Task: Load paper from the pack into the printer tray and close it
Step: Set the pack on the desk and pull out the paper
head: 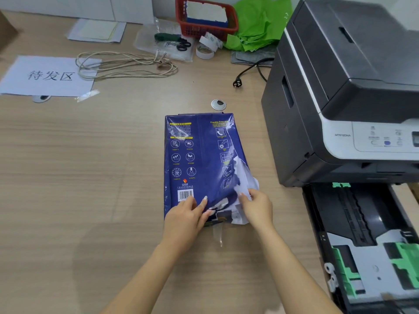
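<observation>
A dark blue paper pack (199, 155) lies flat on the wooden desk (90, 177), its near right corner torn with white wrapper showing. My left hand (186, 217) presses on the pack's near end beside the barcode, fingers pinching the wrapper. My right hand (257, 207) grips the torn white flap (243, 184) at the pack's right edge. To the right stands the black and grey printer (340, 91). Its paper tray (367, 245) is pulled out toward me, showing green guides and no paper.
A white sign (48, 75) and a coiled cord (127, 64) lie at the far left. A red basket (205, 18), scissors (182, 45), tape rolls (207, 47) and green wrapping (258, 26) sit at the back. A black plug (238, 83) lies near the printer.
</observation>
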Available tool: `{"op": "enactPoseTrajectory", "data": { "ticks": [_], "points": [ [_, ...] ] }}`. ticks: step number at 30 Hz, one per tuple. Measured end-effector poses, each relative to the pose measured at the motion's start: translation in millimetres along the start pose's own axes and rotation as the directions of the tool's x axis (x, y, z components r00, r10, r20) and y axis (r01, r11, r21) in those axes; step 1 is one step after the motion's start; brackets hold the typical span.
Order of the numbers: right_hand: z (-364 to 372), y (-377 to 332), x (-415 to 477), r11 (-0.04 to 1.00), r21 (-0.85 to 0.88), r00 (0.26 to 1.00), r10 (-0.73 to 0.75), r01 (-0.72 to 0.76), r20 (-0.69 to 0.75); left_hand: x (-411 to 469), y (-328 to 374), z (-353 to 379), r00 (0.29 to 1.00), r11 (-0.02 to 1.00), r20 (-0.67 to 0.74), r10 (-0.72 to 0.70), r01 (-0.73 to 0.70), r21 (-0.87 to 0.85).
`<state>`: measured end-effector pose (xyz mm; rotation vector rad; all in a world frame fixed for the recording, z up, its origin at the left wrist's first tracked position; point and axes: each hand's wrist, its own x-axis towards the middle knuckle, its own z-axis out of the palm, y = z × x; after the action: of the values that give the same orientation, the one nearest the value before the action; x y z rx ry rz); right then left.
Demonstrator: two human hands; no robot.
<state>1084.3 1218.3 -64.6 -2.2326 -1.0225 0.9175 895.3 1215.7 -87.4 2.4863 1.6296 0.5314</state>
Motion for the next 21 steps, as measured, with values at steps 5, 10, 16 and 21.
{"op": "enactPoseTrajectory", "data": {
  "ticks": [5, 10, 16, 21],
  "points": [
    [-10, 16, -6, 0.93, 0.315, 0.98, 0.158, -0.188, 0.117, -21, -8, -20, 0.964, 0.942, 0.023, -0.264, 0.262, -0.211],
    [-19, 34, -32, 0.871, 0.386, 0.933, 0.189, -0.303, 0.306, -48, -24, -30, 0.78, 0.71, 0.207, -0.59, 0.624, -0.326],
    [-14, 51, -67, 0.8, 0.481, 0.921, 0.219, -0.358, 0.322, -62, -23, -35, 0.583, 0.215, 0.583, -0.566, 0.787, -0.578],
    [-19, 59, -87, 0.807, 0.493, 0.932, 0.19, -0.327, 0.308, -74, -10, -46, 0.606, 0.162, 0.613, -0.507, 0.765, -0.623]
  ]
}}
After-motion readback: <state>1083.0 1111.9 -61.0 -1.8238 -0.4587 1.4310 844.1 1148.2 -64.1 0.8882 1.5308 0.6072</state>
